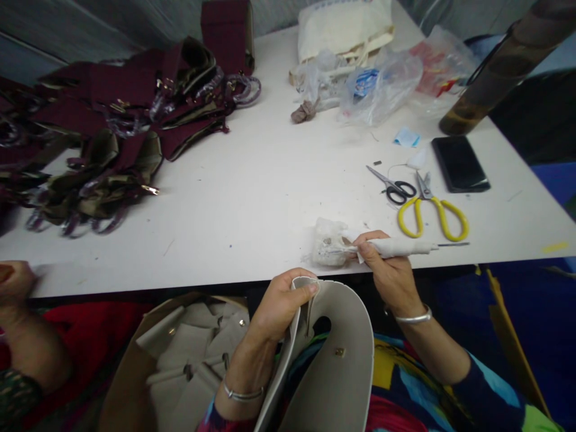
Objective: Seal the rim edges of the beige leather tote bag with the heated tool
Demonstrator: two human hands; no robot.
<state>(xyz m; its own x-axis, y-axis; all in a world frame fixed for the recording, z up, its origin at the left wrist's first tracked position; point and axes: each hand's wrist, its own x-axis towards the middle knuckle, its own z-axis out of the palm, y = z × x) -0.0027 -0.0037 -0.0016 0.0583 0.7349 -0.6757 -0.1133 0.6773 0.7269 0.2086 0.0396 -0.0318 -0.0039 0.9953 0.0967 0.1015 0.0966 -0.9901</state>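
My left hand (283, 303) pinches the upper edge of a light grey bag panel (346, 348), which curves over my lap. The panel has a dark oval opening and a small gold fitting. My right hand (389, 270) is closed around a slim tool wrapped in white (400, 246), with a thin metal rod poking out at its right end. The tool's left end lies at a whitish, stained, spongy-looking block (330, 242) near the table's front edge. Whether it presses into the block I cannot tell.
Yellow-handled scissors (434, 210), black-handled scissors (392, 185) and a phone (459, 163) lie to the right. Maroon bags (121, 96) are heaped at left. A box (130, 372) of grey pieces stands below. Another person's hand (18, 282) is at far left.
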